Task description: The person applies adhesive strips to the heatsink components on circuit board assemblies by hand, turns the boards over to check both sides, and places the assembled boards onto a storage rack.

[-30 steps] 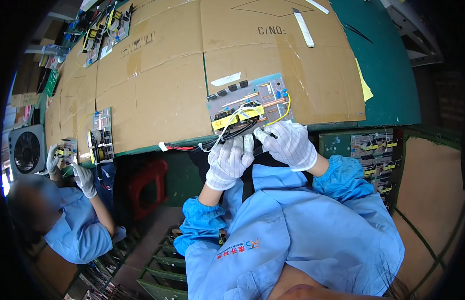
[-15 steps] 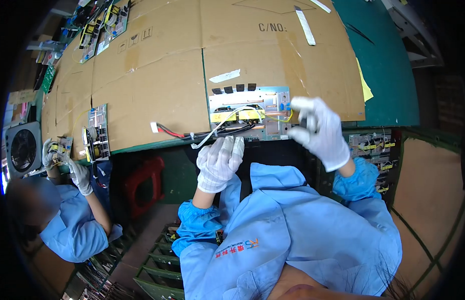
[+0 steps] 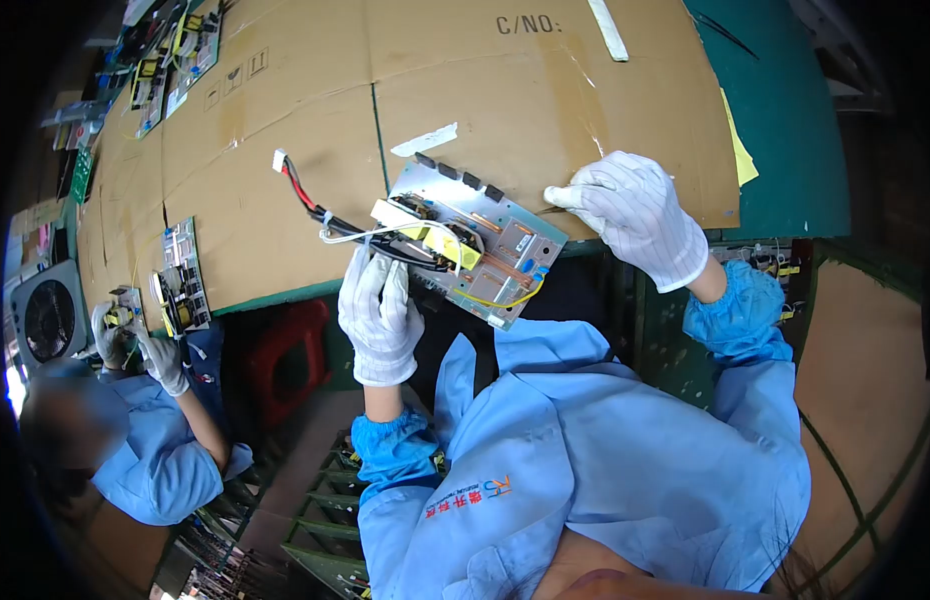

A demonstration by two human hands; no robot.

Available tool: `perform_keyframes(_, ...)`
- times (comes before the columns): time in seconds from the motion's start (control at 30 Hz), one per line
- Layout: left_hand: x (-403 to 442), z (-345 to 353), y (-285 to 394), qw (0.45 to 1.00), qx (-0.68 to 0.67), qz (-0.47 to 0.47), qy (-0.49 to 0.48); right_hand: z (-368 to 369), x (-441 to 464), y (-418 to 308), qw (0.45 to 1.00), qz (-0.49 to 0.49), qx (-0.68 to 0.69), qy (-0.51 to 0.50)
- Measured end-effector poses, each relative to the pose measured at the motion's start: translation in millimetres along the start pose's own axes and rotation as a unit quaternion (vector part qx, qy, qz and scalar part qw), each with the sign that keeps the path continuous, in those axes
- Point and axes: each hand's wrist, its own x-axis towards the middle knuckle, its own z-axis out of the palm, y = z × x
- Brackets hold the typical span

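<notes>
A circuit board [image 3: 510,255] on a metal plate lies turned at an angle, its near right corner past the table edge. It carries yellow-wrapped transformers [image 3: 451,246], several black parts along its far edge and a yellow wire [image 3: 500,303]. My left hand [image 3: 380,320], in a white striped glove, is closed on the board's near left side, by the black cable bundle [image 3: 390,243]. The bundle ends in a white connector [image 3: 279,160]. To the right of the board, my gloved right hand [image 3: 635,215] is pinched just above the cardboard; a thin dark thing shows at its fingertips, too small to name.
Cardboard [image 3: 295,130] covers the green table [image 3: 785,130]. A white tape strip [image 3: 425,140] lies beyond the board. At left, a co-worker's gloved hands [image 3: 163,362] handle a small board, near another board [image 3: 185,275] and a fan [image 3: 48,308]. A red stool [image 3: 297,350] stands below.
The board has turned clockwise, and its right end has swung toward me over the edge. My left hand has shifted left along it. My right hand has come off the board's right end onto the cardboard side.
</notes>
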Motion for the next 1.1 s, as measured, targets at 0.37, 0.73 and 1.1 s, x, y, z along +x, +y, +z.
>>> perform_keyframes(0.37,14.2,-11.2,17.9,0.997,-0.013,-0.048,-0.063,19.0,6.6,16.2,0.994,-0.079,0.071,0.01)
perform_keyframes(0.73,9.9,-8.7,19.3,0.996,-0.029,-0.072,-0.048,23.3,14.0,19.4,0.99,-0.091,0.11,-0.02)
perform_keyframes(1.1,10.0,-8.4,19.6,0.996,-0.038,-0.07,-0.045,28.1,12.5,11.3,0.996,-0.083,0.024,0.017)
